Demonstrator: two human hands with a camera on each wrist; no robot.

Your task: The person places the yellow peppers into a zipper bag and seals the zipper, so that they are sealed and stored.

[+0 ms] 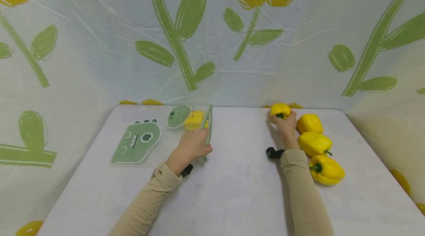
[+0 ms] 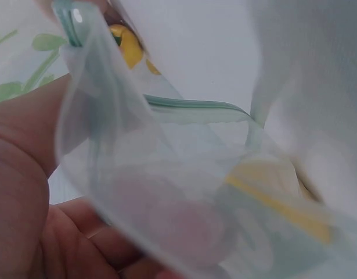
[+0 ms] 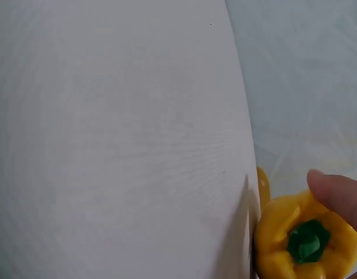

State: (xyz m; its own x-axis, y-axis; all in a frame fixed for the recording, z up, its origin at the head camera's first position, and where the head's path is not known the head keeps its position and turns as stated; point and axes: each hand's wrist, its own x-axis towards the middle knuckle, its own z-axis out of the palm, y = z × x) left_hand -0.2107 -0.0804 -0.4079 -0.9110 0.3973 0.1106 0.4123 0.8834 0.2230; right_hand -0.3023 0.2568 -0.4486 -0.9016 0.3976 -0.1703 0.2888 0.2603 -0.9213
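Note:
My left hand grips the open mouth of a clear zip bag with a green dinosaur print, lying on the left of the table. Inside the bag, near its mouth, is a yellow bell pepper. In the left wrist view the green zip strip stands parted and the bag's film bulges beside the thumb. At the table's far edge my right hand holds another yellow bell pepper. The right wrist view shows its green stem and my thumb on its side.
Three more yellow bell peppers, far, middle and near, lie in a row just right of my right forearm. A flower-printed curtain rises behind the white table.

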